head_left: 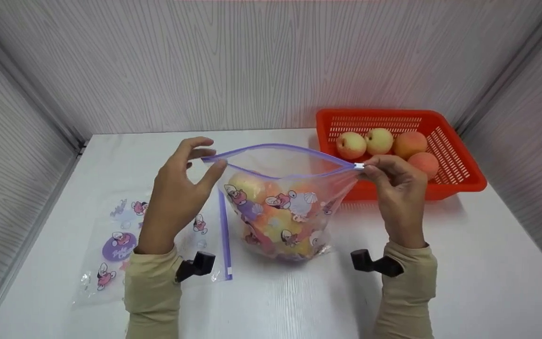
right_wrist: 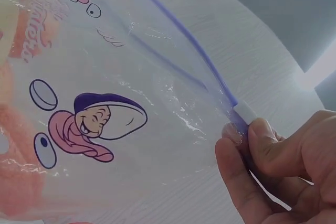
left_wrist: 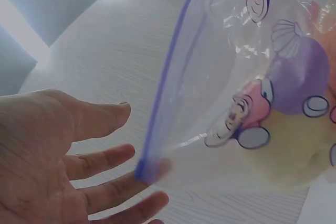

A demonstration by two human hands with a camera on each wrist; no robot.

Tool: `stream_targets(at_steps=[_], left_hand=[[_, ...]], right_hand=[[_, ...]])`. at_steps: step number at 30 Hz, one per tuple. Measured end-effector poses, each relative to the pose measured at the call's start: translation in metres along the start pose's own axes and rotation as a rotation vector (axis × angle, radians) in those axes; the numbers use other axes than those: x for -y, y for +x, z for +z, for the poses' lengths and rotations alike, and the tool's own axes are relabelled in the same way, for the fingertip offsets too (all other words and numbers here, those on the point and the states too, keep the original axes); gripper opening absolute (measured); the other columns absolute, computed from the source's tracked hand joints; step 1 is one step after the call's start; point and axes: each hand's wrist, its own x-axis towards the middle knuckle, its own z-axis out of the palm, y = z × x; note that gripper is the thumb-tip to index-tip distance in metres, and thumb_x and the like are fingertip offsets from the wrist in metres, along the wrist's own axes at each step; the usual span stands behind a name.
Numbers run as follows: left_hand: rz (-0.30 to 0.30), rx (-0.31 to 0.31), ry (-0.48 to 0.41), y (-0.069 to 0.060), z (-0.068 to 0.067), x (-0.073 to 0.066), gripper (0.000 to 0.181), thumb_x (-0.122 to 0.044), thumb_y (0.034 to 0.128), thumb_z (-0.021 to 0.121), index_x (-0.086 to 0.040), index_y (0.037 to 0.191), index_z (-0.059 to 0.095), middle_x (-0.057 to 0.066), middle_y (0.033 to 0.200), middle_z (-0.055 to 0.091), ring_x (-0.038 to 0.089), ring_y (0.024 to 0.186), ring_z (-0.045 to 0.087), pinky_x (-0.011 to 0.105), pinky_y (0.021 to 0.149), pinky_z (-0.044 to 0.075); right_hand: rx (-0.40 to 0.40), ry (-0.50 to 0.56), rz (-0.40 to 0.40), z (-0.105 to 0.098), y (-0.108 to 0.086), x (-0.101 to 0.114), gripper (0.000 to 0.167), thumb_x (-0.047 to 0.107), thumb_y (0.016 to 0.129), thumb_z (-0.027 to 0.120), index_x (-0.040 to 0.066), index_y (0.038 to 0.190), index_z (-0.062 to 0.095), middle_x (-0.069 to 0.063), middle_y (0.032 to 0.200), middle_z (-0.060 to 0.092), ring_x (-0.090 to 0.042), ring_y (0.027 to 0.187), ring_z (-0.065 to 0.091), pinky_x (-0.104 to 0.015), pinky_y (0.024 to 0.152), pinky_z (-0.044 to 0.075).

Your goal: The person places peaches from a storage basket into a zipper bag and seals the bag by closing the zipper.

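A clear zip bag with purple edging and cartoon prints stands on the table, filled with peaches. Its mouth gapes between the two hands. At the right corner my right hand pinches the bag's edge by the white slider between thumb and fingers. My left hand is at the left corner, thumb spread apart from the fingers. In the left wrist view, one fingertip shows through the film behind the purple corner, and the thumb is clear of the bag.
An orange-red slotted basket with several loose peaches stands at the back right, behind the right hand. Flat on the table at left lies another printed zip bag, partly beneath the left forearm. Walls enclose the table's back and sides.
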Motion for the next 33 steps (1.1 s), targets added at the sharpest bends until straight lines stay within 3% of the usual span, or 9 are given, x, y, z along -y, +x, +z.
stream_targets(at_steps=[2, 5, 9, 12, 15, 18, 27, 33], left_hand=[[0.06, -0.02, 0.09, 0.004, 0.006, -0.015, 0.051, -0.03, 0.096, 0.072, -0.005, 0.138, 0.057, 0.011, 0.135, 0.062, 0.03, 0.132, 0.05, 0.051, 0.113, 0.037], [0.218, -0.043, 0.19, 0.012, 0.026, -0.042, 0.051, -0.031, 0.0926, 0.076, -0.005, 0.135, 0.061, 0.01, 0.135, 0.062, 0.03, 0.132, 0.048, 0.048, 0.114, 0.036], [0.41, 0.057, 0.286, 0.025, 0.064, -0.076, 0.044, -0.032, 0.0924, 0.076, -0.011, 0.13, 0.066, 0.006, 0.131, 0.065, 0.027, 0.129, 0.051, 0.042, 0.113, 0.038], [0.483, 0.168, 0.35, 0.035, 0.093, -0.09, 0.038, -0.033, 0.094, 0.074, -0.016, 0.128, 0.07, 0.002, 0.128, 0.068, 0.025, 0.127, 0.054, 0.04, 0.112, 0.04], [0.496, 0.252, 0.369, 0.042, 0.114, -0.097, 0.031, -0.032, 0.0941, 0.074, -0.021, 0.124, 0.074, -0.003, 0.12, 0.072, 0.022, 0.122, 0.057, 0.038, 0.108, 0.043], [0.479, 0.283, 0.349, 0.045, 0.125, -0.098, 0.026, -0.03, 0.0925, 0.076, -0.024, 0.118, 0.078, -0.006, 0.109, 0.076, 0.02, 0.115, 0.061, 0.035, 0.102, 0.047], [0.475, 0.175, 0.26, 0.044, 0.132, -0.094, 0.016, -0.031, 0.0846, 0.083, -0.019, 0.096, 0.084, -0.006, 0.09, 0.078, 0.015, 0.088, 0.068, 0.033, 0.084, 0.051], [0.486, 0.171, 0.258, 0.044, 0.132, -0.095, 0.015, -0.031, 0.0845, 0.082, -0.019, 0.094, 0.084, -0.003, 0.087, 0.077, 0.016, 0.074, 0.063, 0.036, 0.081, 0.052]], right_hand=[[-0.009, -0.025, -0.026, 0.003, 0.0, 0.0, 0.005, -0.009, 0.091, 0.069, -0.013, 0.092, 0.07, -0.016, 0.086, 0.07, -0.023, 0.076, 0.072, -0.031, 0.079, 0.062], [-0.017, -0.065, -0.063, 0.007, 0.0, -0.001, 0.002, -0.011, 0.09, 0.068, -0.012, 0.09, 0.07, -0.015, 0.083, 0.07, -0.021, 0.073, 0.07, -0.029, 0.077, 0.062], [-0.025, -0.112, -0.099, 0.012, 0.002, -0.002, 0.003, -0.012, 0.091, 0.067, -0.013, 0.088, 0.069, -0.012, 0.08, 0.069, -0.02, 0.071, 0.069, -0.029, 0.076, 0.062], [-0.031, -0.108, -0.111, 0.015, 0.003, -0.004, 0.004, -0.013, 0.091, 0.067, -0.014, 0.088, 0.068, -0.012, 0.079, 0.068, -0.02, 0.07, 0.069, -0.029, 0.076, 0.062], [-0.033, -0.128, -0.121, 0.016, 0.002, -0.005, 0.004, -0.013, 0.091, 0.067, -0.014, 0.087, 0.067, -0.012, 0.08, 0.068, -0.019, 0.071, 0.067, -0.028, 0.076, 0.061], [-0.03, -0.16, -0.124, 0.017, 0.001, -0.006, 0.005, -0.013, 0.091, 0.066, -0.012, 0.086, 0.068, -0.01, 0.08, 0.068, -0.018, 0.072, 0.065, -0.027, 0.075, 0.061], [-0.036, -0.208, -0.14, 0.02, -0.001, -0.001, 0.004, -0.015, 0.088, 0.068, -0.012, 0.086, 0.066, -0.011, 0.08, 0.067, -0.014, 0.072, 0.066, -0.027, 0.072, 0.062], [-0.062, -0.223, -0.16, 0.023, -0.002, 0.003, 0.005, -0.017, 0.088, 0.067, -0.012, 0.086, 0.066, -0.013, 0.081, 0.064, -0.017, 0.065, 0.061, -0.023, 0.064, 0.059]])
